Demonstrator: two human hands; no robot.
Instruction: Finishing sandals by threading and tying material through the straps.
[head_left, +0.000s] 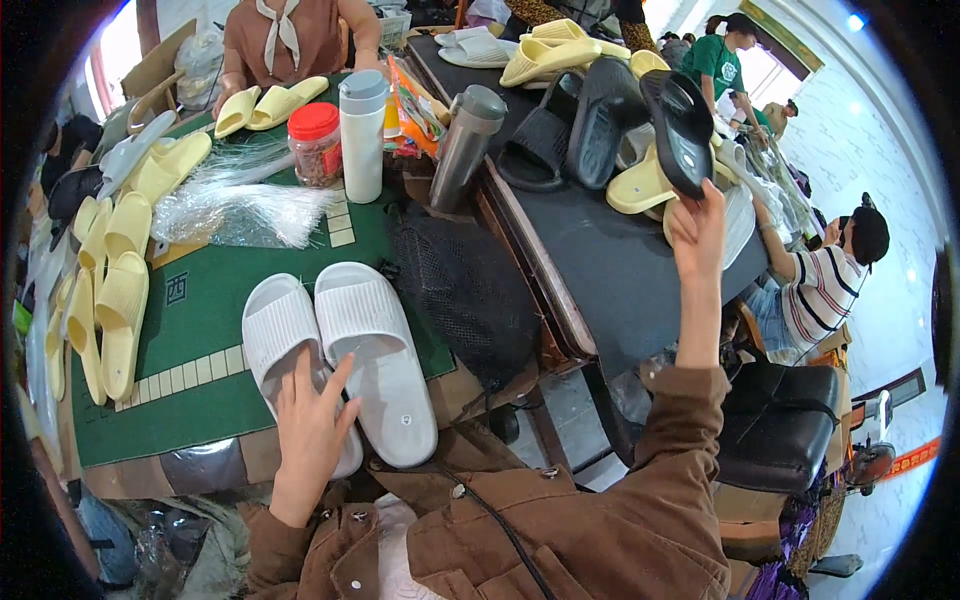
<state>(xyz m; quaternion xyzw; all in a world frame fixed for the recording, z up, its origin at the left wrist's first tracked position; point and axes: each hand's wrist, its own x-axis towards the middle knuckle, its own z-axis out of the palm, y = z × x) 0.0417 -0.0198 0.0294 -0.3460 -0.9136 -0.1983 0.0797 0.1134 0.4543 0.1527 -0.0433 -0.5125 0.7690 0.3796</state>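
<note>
A pair of light grey slide slippers lies side by side on the green mat in front of me: the left slipper (279, 325) and the right slipper (388, 385). My left hand (312, 405) rests over the left slipper's footbed, its fingers spread and one fingertip reaching toward the right one. Stretched out to the far right, my right hand (695, 228) pinches the lower end of a black slipper (682, 125), which is tilted upright above the dark table. Beside it on that table are more black slippers (603, 125) and a pale yellow slipper (642, 182).
Yellow slippers (124, 310) line the mat's left side. A bundle of clear plastic strands (245, 212), a red-lidded jar (315, 145), a white bottle (363, 140) and a steel tumbler (466, 150) stand toward the back. A black mesh bag (465, 290) hangs between the tables. Other people sit nearby.
</note>
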